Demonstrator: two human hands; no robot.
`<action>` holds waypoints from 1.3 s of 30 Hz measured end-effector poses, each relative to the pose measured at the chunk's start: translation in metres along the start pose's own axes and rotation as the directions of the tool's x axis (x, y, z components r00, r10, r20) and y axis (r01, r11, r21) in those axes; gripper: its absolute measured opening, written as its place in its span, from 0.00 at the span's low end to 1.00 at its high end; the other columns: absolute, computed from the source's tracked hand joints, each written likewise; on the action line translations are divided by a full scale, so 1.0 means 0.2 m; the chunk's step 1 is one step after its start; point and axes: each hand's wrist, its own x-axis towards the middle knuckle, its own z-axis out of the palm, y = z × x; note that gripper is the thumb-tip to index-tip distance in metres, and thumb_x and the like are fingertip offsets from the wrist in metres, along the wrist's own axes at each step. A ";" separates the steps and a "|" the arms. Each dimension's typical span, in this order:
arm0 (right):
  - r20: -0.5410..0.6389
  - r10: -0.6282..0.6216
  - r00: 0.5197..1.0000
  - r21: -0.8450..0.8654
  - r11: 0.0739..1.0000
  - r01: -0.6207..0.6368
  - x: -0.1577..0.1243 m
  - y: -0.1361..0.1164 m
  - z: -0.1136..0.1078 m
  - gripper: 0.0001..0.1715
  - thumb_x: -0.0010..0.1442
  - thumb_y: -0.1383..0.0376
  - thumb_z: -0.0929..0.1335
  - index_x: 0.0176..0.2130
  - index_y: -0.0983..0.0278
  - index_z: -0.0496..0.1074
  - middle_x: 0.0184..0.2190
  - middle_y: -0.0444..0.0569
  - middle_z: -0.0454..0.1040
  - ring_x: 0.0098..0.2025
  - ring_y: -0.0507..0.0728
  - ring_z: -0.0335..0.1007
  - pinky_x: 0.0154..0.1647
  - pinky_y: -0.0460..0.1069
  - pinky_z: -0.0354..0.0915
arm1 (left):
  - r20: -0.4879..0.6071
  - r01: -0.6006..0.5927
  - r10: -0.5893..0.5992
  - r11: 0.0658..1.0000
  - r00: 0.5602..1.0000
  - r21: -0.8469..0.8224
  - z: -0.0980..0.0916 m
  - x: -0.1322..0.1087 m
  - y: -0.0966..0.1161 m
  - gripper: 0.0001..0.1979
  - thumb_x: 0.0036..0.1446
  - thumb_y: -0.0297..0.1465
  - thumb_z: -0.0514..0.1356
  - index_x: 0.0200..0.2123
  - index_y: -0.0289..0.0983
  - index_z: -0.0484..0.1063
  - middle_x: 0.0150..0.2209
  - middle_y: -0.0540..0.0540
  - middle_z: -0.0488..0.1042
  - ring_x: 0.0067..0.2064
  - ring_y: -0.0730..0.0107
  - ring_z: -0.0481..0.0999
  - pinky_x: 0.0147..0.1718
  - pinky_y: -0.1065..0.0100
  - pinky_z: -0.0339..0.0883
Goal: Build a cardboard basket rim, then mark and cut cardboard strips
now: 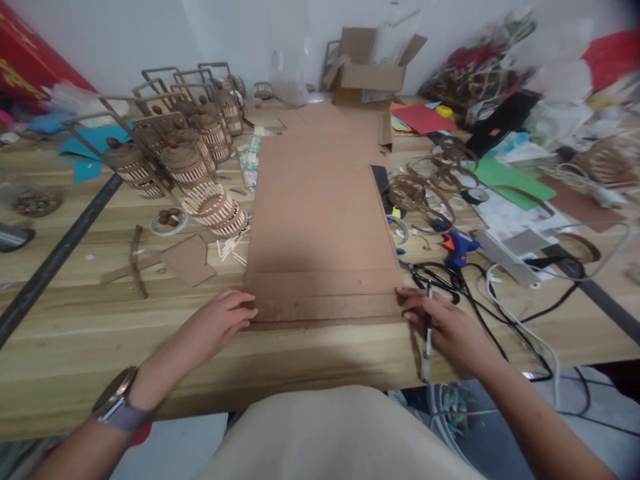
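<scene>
A large brown cardboard sheet [320, 213] lies flat in front of me, with a narrow cardboard strip [325, 307] across its near edge. At the strip's left end my left hand [233, 317] has its fingers closed on the edge, a watch on that wrist. My right hand [443, 323] touches the right end with its fingertips. A black-and-white pen [427, 333] is held in it, pointing down toward me. Just beyond the right hand lie black-handled scissors [435, 277].
At left stand several stick-sided miniature wells [187, 160], a round stick ring [217, 210] and cardboard scraps [185, 260]. A blue glue gun [459, 248], cables [525, 327] and coiled brown strips [425, 193] lie at right. An opened box [370, 77] stands at the back.
</scene>
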 end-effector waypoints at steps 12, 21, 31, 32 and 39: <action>0.011 0.018 1.000 0.048 0.999 -0.019 0.01 -0.03 -0.02 0.07 0.65 0.67 0.65 0.36 0.57 0.73 0.50 0.51 0.79 0.54 0.61 0.75 0.51 0.59 0.72 | -0.119 -0.049 0.046 0.999 0.992 -0.015 0.07 -0.02 -0.09 0.16 0.69 0.34 0.50 0.42 0.43 0.80 0.45 0.43 0.80 0.45 0.63 0.79 0.43 0.63 0.76; 0.015 0.021 1.000 0.059 0.998 -0.022 0.01 -0.05 -0.02 0.09 0.65 0.68 0.64 0.36 0.58 0.72 0.51 0.51 0.79 0.55 0.60 0.74 0.53 0.59 0.71 | -0.096 -0.072 0.072 0.997 0.993 -0.002 0.05 -0.01 -0.10 0.15 0.67 0.34 0.52 0.42 0.45 0.80 0.44 0.45 0.80 0.45 0.63 0.80 0.42 0.65 0.76; 0.003 0.013 1.000 0.038 0.999 -0.013 0.00 0.00 0.00 0.08 0.65 0.63 0.64 0.35 0.56 0.72 0.51 0.52 0.79 0.54 0.63 0.75 0.52 0.61 0.72 | 0.075 -0.013 0.006 0.997 0.997 0.082 -0.03 0.02 0.01 0.16 0.67 0.26 0.50 0.45 0.40 0.79 0.48 0.42 0.78 0.48 0.62 0.75 0.45 0.62 0.73; 0.004 0.014 1.000 0.039 0.999 -0.014 0.00 0.00 0.00 0.08 0.65 0.63 0.64 0.35 0.56 0.72 0.51 0.52 0.79 0.54 0.63 0.75 0.52 0.61 0.72 | 0.081 -0.014 0.007 0.995 0.997 0.094 -0.03 0.02 0.01 0.16 0.67 0.25 0.50 0.45 0.39 0.79 0.48 0.42 0.78 0.48 0.61 0.74 0.45 0.61 0.73; 0.011 -0.001 1.000 0.020 1.000 0.000 0.01 -0.02 -0.01 0.08 0.65 0.64 0.64 0.35 0.56 0.71 0.50 0.52 0.79 0.54 0.63 0.75 0.52 0.61 0.72 | 0.128 -0.046 0.039 0.998 0.991 0.052 0.02 0.11 0.09 0.16 0.67 0.21 0.49 0.40 0.35 0.77 0.48 0.41 0.75 0.46 0.63 0.73 0.45 0.63 0.70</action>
